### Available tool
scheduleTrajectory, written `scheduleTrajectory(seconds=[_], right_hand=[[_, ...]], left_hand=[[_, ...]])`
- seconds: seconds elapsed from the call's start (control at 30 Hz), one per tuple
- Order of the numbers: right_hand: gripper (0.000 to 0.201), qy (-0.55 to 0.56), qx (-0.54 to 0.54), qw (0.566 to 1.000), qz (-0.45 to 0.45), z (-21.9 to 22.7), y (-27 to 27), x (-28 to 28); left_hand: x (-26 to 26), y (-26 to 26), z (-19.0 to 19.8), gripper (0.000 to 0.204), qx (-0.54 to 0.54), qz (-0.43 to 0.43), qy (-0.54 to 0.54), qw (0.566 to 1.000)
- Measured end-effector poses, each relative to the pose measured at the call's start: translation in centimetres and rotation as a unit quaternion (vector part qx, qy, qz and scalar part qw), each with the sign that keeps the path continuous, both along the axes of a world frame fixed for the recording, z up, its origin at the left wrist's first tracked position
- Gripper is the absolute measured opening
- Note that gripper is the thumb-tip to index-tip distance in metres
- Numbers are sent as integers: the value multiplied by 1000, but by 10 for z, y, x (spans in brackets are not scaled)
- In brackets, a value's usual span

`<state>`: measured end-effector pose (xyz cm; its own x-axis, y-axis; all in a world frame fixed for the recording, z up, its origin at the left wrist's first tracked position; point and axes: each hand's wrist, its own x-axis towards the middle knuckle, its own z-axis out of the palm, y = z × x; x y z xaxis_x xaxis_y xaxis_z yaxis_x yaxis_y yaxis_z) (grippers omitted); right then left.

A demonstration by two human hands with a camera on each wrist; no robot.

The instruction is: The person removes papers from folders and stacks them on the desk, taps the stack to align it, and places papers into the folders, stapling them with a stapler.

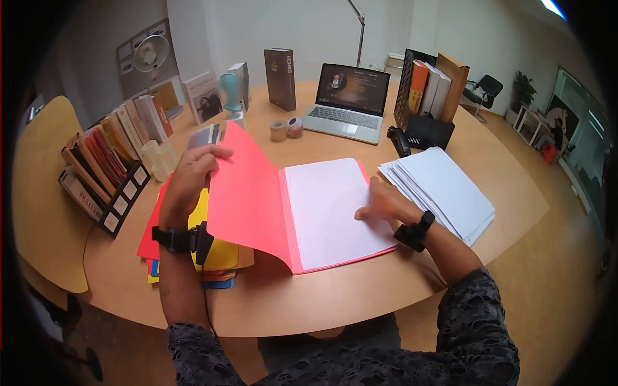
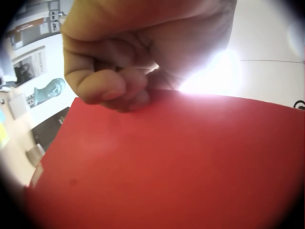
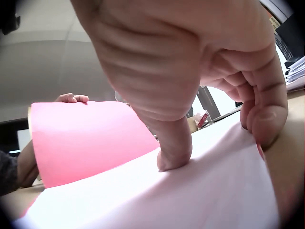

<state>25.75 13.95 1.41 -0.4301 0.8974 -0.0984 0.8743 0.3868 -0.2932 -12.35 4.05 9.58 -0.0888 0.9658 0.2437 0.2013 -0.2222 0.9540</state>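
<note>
A pink-red folder (image 1: pixel 248 186) lies opened on the desk, a stack of white paper (image 1: pixel 325 212) inside its right half. My left hand (image 1: pixel 193 177) pinches the top outer corner of the raised cover. In the left wrist view, curled fingers (image 2: pixel 102 86) press against the cover's edge. My right hand (image 1: pixel 386 201) rests at the right edge of the paper stack. Its thumb (image 3: pixel 174 148) presses on the top sheet, while the bent fingers (image 3: pixel 269 124) touch down along the folder's right edge.
Yellow, red and blue folders (image 1: pixel 222 254) lie under the lifted cover. More loose paper (image 1: pixel 444 193) sits at right, near a desk phone (image 1: pixel 399 140). Behind stand a laptop (image 1: pixel 347 106), tape rolls (image 1: pixel 279 131), a dark book (image 1: pixel 280 80) and a file rack (image 1: pixel 119 199) at left.
</note>
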Motion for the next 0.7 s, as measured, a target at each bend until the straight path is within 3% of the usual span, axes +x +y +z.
scheduleTrajectory(seconds=[0.2,0.27,0.33,0.4,0.53,0.7], right_hand=[[65,86,-18,994,-65,-7,5,15],[51,293,-90,952,-17,-17,18,30],[42,338,-106,934,-40,-23,33,46],[37,477,-56,877,-5,2,26,60],[23,461,91,877,-101,49,44,130],[21,390,82,904,-157,60,70,251]], left_hand=[[-1,0,1,32,9,1,1,1000],[-4,1,0,32,11,4,10,1000],[-4,-1,0,33,12,6,16,1000],[2,-7,5,35,11,6,-17,1000],[3,-8,7,40,19,-8,-7,1000],[18,-10,14,47,54,-11,-19,998]])
